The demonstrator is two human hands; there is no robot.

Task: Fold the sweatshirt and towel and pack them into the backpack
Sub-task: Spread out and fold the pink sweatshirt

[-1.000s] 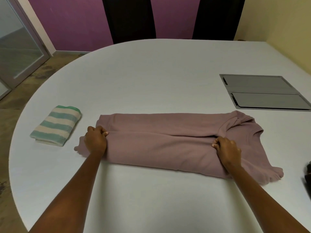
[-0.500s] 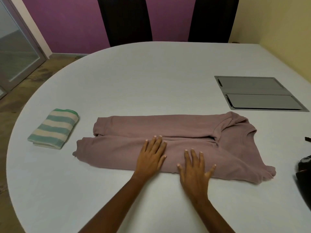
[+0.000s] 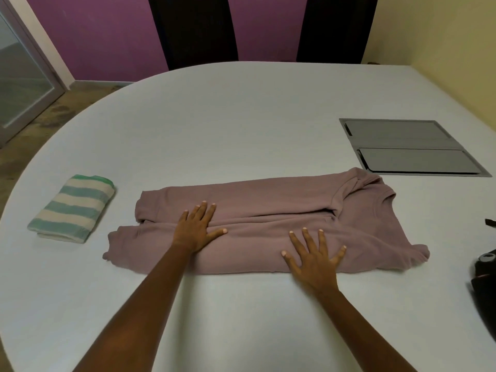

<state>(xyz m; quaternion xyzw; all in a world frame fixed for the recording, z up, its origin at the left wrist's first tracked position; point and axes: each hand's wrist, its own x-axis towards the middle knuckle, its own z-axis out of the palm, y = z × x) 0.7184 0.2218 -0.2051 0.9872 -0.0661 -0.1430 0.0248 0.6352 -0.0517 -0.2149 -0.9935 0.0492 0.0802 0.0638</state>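
A dusty-pink sweatshirt lies folded lengthwise into a long band across the white table, collar end to the right. My left hand rests flat on its left-middle part, fingers spread. My right hand presses flat on the near edge further right, fingers apart. A folded green-and-cream striped towel sits to the left of the sweatshirt, untouched. A dark backpack is only partly visible at the right edge of the frame.
A grey flush panel with two lids is set into the table at the right rear, just behind the collar. Two dark chairs stand at the far side. The table's curved edge runs along the left.
One second ago both hands gripped the sweatshirt's folded side at its ends. They let go, came together flat on the middle, and have since slid apart, left hand leftward and right hand rightward.
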